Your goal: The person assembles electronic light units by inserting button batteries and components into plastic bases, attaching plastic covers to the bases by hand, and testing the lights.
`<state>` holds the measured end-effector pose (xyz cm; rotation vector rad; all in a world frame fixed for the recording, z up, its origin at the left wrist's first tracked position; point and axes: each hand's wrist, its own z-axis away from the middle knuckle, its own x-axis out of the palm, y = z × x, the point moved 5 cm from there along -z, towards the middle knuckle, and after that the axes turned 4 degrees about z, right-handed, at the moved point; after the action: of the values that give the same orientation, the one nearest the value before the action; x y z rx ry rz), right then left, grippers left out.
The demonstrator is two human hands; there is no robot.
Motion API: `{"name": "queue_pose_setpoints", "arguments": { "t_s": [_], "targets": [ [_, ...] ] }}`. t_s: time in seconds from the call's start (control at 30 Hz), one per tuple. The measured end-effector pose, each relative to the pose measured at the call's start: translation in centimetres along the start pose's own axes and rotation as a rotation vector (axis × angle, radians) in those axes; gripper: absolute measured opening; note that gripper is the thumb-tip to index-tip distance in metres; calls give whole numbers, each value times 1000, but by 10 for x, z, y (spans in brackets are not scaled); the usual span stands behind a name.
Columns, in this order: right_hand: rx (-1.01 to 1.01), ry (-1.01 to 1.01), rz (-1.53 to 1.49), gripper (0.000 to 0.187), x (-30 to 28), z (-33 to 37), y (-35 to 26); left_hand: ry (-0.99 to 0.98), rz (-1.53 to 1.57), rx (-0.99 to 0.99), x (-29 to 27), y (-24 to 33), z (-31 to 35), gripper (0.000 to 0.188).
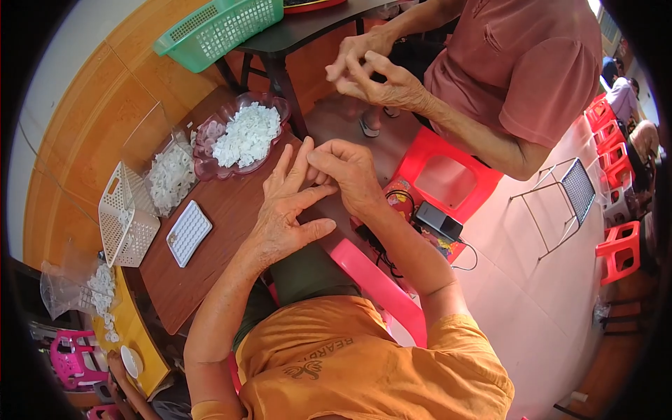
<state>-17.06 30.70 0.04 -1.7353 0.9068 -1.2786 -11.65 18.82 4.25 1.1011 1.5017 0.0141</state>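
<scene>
My left hand (287,210) is spread open above the edge of the brown table (210,231), fingers pointing up and away. My right hand (346,171) is curled, its fingertips pinched against the fingers of my left hand; whether a small piece sits between them is hidden. A pink glass dish (210,164) heaped with small white pieces (246,134) lies beyond my hands. A white rectangular tray (188,232) with a grid of holes lies on the table left of my left hand.
A white plastic basket (124,217) and a clear bag of white pieces (170,176) sit at the table's left. A green basket (217,28) rests on a dark table. Another person in a pink shirt (521,63) works opposite, hands (371,70) together. Red stools (448,178) stand right.
</scene>
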Motion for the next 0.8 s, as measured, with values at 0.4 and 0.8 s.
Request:
{"name": "queue_pose_setpoints", "arguments": {
  "t_s": [0.4, 0.8],
  "targets": [
    [-30, -31, 44, 18, 9, 5, 2, -8, 12, -11, 0, -2, 6, 49],
    [-22, -17, 113, 21, 3, 8, 4, -24, 47, -5, 5, -3, 6, 48]
  ]
}}
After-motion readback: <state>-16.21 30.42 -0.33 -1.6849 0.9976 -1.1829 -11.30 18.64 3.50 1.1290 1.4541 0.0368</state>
